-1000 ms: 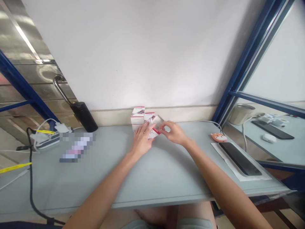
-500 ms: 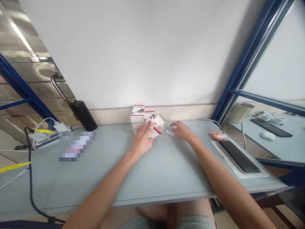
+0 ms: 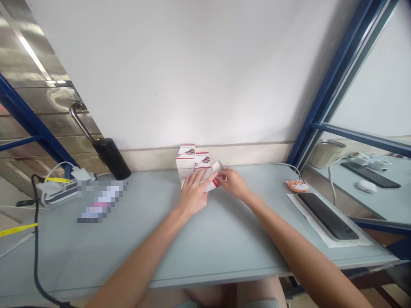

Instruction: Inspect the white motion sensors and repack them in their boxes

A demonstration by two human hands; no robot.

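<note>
My left hand is wrapped over a small white and red cardboard box lying on the desk. The box's lid flap stands open at its right end. At that open end is my right hand, its thumb and fingers pinched together. Whatever lies between those fingertips is hidden. Just behind my left hand stand matching boxes: a stack on the left and another box beside it.
Black bottle-shaped object, power strip with cables and a blurred flat item are on the left. To the right lie an orange animal-faced object and a dark phone-like device on white paper. A wall rises behind the desk.
My right hand has moved left to the box's open end. The small white piece that lay beside it on the desk no longer shows. My left hand stays on the box.
</note>
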